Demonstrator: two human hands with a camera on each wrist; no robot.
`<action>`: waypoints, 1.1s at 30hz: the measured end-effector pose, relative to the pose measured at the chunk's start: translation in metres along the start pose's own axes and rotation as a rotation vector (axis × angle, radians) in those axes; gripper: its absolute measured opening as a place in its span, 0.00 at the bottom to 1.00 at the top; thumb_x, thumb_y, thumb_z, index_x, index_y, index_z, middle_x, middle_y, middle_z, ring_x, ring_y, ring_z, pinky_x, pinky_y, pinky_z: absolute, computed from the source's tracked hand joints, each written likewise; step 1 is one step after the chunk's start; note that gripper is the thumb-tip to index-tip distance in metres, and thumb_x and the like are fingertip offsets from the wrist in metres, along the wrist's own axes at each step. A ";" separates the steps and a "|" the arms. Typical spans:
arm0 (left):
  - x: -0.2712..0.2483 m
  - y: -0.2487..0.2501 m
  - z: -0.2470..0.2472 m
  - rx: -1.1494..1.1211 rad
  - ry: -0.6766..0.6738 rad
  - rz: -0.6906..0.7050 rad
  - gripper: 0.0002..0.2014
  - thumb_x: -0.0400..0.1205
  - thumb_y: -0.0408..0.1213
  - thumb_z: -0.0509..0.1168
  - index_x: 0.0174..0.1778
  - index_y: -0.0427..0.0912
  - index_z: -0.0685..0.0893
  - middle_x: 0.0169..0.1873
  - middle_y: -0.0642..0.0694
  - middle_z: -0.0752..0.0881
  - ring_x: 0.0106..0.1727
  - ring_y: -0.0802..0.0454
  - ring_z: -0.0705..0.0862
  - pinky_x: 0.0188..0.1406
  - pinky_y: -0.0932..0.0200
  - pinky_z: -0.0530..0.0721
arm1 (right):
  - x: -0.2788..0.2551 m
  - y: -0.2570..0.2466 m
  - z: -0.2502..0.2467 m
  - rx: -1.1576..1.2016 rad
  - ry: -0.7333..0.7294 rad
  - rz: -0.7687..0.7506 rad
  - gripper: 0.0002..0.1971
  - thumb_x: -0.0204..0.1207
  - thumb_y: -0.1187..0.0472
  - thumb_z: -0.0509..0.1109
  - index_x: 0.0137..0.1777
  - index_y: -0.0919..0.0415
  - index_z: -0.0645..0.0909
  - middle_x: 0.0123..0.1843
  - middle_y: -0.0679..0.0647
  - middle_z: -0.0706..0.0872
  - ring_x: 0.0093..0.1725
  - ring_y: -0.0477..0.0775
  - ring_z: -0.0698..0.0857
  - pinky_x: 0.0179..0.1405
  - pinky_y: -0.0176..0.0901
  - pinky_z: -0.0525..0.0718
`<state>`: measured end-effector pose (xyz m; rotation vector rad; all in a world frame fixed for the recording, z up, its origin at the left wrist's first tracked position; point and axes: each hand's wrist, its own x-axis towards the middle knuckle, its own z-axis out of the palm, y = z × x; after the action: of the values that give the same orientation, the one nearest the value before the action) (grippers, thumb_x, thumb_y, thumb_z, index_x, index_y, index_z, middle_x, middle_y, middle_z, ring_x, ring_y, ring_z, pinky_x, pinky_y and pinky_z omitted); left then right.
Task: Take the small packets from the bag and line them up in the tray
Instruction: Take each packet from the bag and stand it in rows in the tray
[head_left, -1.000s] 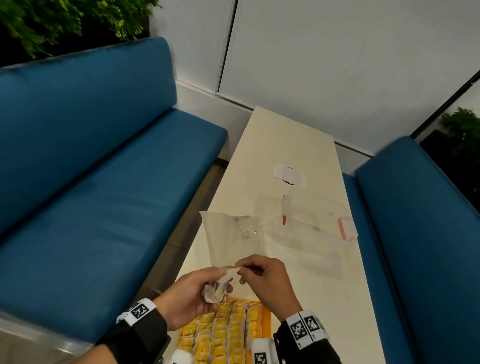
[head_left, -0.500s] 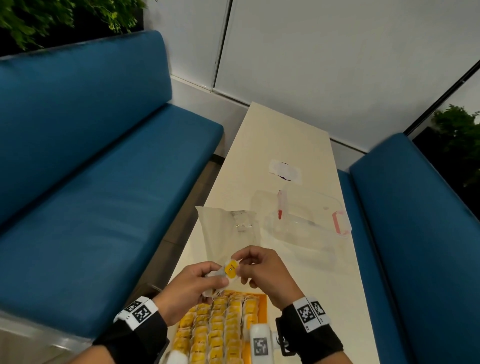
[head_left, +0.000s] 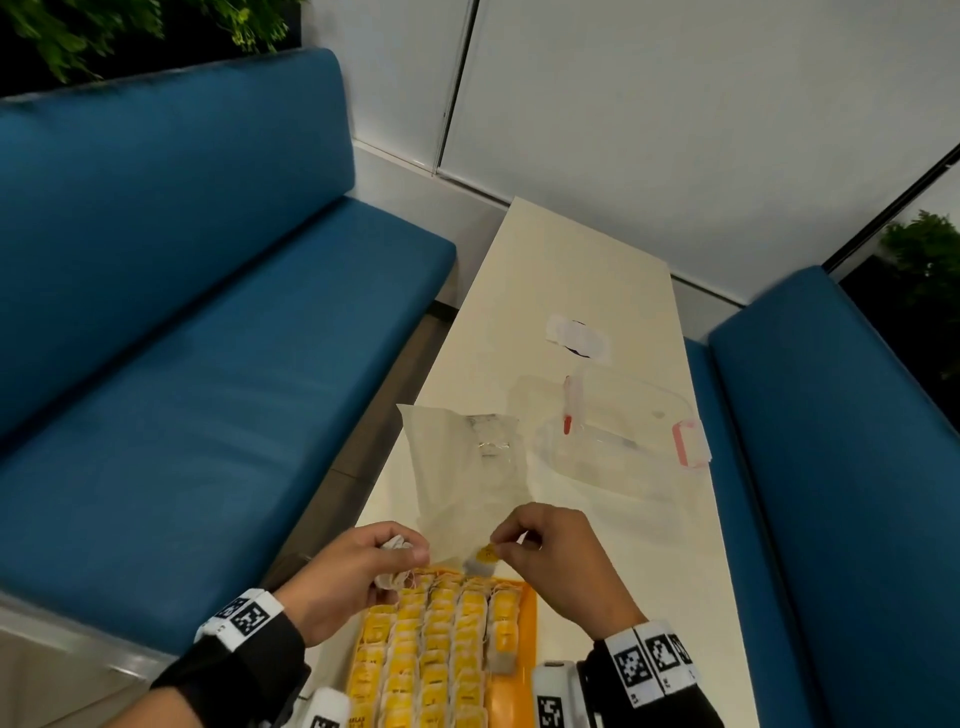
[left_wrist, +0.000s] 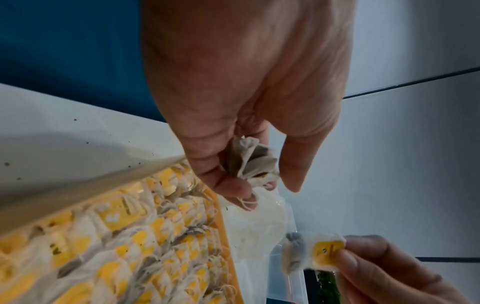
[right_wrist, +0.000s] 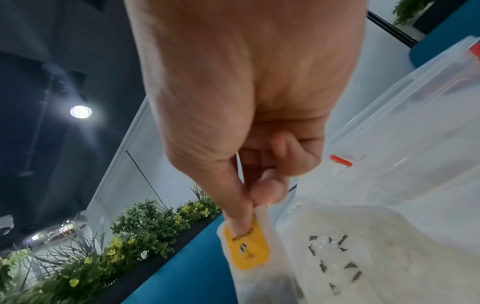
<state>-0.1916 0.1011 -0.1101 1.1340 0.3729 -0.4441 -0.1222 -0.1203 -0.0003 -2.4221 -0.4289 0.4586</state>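
Observation:
An orange tray (head_left: 525, 639) at the table's near edge holds several rows of small white packets with yellow tags (head_left: 441, 639). My left hand (head_left: 358, 571) grips a small bunch of packets (left_wrist: 253, 162) just above the tray's far left corner. My right hand (head_left: 545, 551) pinches one packet (head_left: 483, 558) by its yellow tag (right_wrist: 245, 246), over the tray's far edge. The translucent bag (head_left: 467, 457) lies flat beyond the tray.
A clear plastic box (head_left: 618, 431) with red clips sits to the right of the bag, and a white wrapper (head_left: 576, 335) lies farther back. Blue benches (head_left: 182, 338) flank the narrow table (head_left: 571, 260) on both sides.
My right hand has drawn one packet away from the bunch in the left hand and moved it right and down toward the tray. The left hand stayed by the tray's corner.

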 end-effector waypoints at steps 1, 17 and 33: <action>0.001 -0.001 0.000 -0.002 0.005 -0.007 0.06 0.81 0.35 0.75 0.51 0.38 0.92 0.53 0.35 0.91 0.47 0.47 0.88 0.40 0.56 0.84 | -0.002 0.004 0.000 -0.001 0.009 0.010 0.10 0.73 0.63 0.77 0.37 0.45 0.88 0.39 0.42 0.89 0.32 0.39 0.81 0.36 0.28 0.78; 0.006 -0.016 0.012 -0.004 0.038 -0.067 0.05 0.84 0.33 0.72 0.52 0.40 0.92 0.56 0.36 0.92 0.48 0.46 0.89 0.41 0.54 0.85 | -0.030 0.070 0.034 -0.283 -0.543 0.175 0.08 0.70 0.65 0.77 0.41 0.50 0.92 0.35 0.40 0.87 0.41 0.40 0.87 0.39 0.29 0.81; -0.002 -0.003 0.017 -0.102 0.020 -0.119 0.23 0.88 0.53 0.62 0.58 0.36 0.90 0.54 0.32 0.90 0.47 0.45 0.88 0.41 0.55 0.84 | -0.024 0.098 0.076 -0.571 -0.187 0.039 0.10 0.82 0.58 0.62 0.53 0.49 0.85 0.60 0.46 0.82 0.51 0.55 0.86 0.43 0.43 0.78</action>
<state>-0.1937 0.0844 -0.1047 1.0214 0.4769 -0.5126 -0.1569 -0.1638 -0.1135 -2.9504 -0.6679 0.6533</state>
